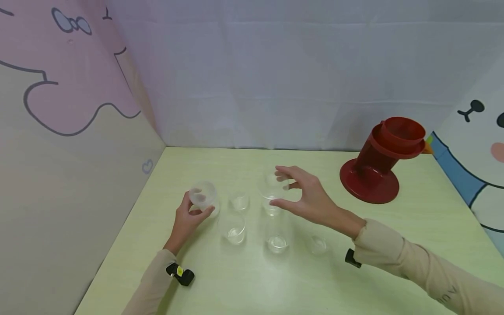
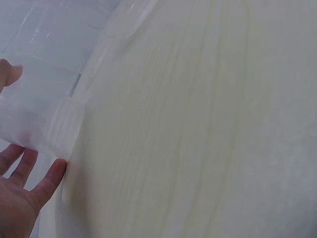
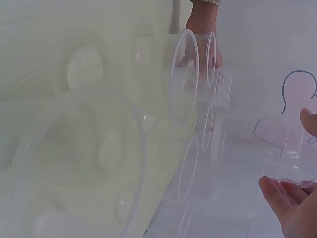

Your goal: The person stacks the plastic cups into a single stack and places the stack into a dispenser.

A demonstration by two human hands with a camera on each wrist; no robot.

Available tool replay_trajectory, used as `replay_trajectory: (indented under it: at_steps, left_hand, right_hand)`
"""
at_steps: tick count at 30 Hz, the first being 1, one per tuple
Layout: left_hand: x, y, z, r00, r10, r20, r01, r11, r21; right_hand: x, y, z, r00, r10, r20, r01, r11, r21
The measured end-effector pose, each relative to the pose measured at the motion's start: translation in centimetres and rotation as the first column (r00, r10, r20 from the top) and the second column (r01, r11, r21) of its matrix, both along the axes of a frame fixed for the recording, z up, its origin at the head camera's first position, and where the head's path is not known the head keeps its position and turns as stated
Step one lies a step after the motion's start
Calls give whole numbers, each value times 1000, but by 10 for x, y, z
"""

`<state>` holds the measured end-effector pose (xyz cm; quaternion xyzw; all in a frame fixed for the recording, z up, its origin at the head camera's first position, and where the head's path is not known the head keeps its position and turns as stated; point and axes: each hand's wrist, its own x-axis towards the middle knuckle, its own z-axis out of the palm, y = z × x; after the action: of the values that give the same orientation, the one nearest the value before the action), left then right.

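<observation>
At least six clear cups (image 1: 235,235), one red stand (image 1: 369,181) and two black wrist devices (image 1: 182,275) show.

Left wrist: left hand (image 2: 19,204) and clear round plastic cup (image 2: 52,124) cut by left edge. Right wrist: right hand (image 3: 299,214) and second clear plastic cup (image 3: 242,141) cropped right — large clear round rim (image 3: 142,136) blurred. Head: beige fabric right sleeve (image 1: 413,258) cropped — dark lettering (image 1: 447,295) too small to read.

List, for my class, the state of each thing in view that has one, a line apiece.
Left-hand clear cup: held by the left hand
Right-hand clear cup: held by the right hand
Loose clear cups: standing on the table
Red plastic stand: upright, top open
</observation>
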<state>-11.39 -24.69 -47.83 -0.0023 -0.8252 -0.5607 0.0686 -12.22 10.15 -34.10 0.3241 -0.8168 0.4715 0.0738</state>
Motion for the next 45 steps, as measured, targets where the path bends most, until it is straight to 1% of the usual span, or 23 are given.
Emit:
replay_trajectory:
  at_steps: [5,18,26,34,39,45]
  left_hand:
    - [-1,-1,-4,1000,3,-29,-3,1000,4]
    - [0,-2,-4,1000,-4,-28,4,1000,19]
    - [1,-2,-3,1000,-14,-10,14,1000,26]
    - [0,-3,-5,1000,-19,-12,20,999,27]
    - [-1,-4,-6,1000,-18,-16,19,1000,18]
    - [-1,-4,-6,1000,-21,-7,21,999,30]
  right_hand:
    - [-1,-4,-1,1000,14,5,-14,1000,-7]
    - [-5,-17,-3,999,35,11,-35,999,-24]
    - [-8,-25,-1,998,56,16,-55,998,-19]
    - [-12,-34,-1,996,90,-1,-90,995,-39]
    - [-13,-40,0,995,99,2,-99,995,-33]
    - [-16,-48,2,995,100,-11,-100,994,-36]
